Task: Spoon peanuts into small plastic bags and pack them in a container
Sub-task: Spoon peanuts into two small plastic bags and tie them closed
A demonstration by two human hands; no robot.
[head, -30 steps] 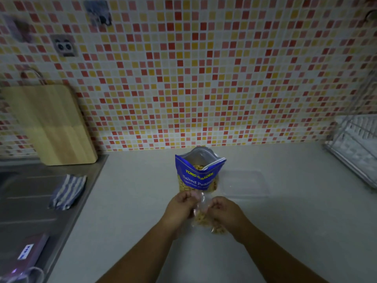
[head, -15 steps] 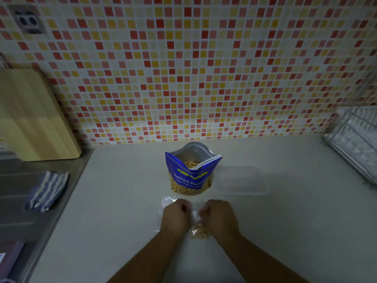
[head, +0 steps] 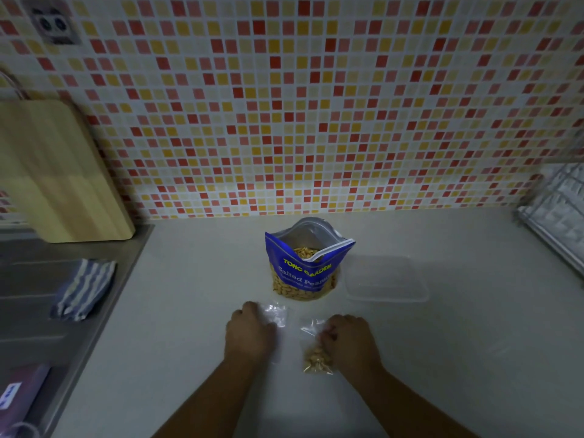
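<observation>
While my right hand (head: 349, 338) pinches the filled small bag (head: 317, 358) on the counter (head: 189, 311), my left hand (head: 249, 333) presses flat on empty bags (head: 275, 314); behind stands the "TONG GARDEN Salted Peanuts" pouch (head: 305, 270).

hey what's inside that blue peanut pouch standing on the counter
Through the open top of the blue pouch, peanuts show, and more through its clear lower window. How deep they go behind the printed front is hidden.
</observation>
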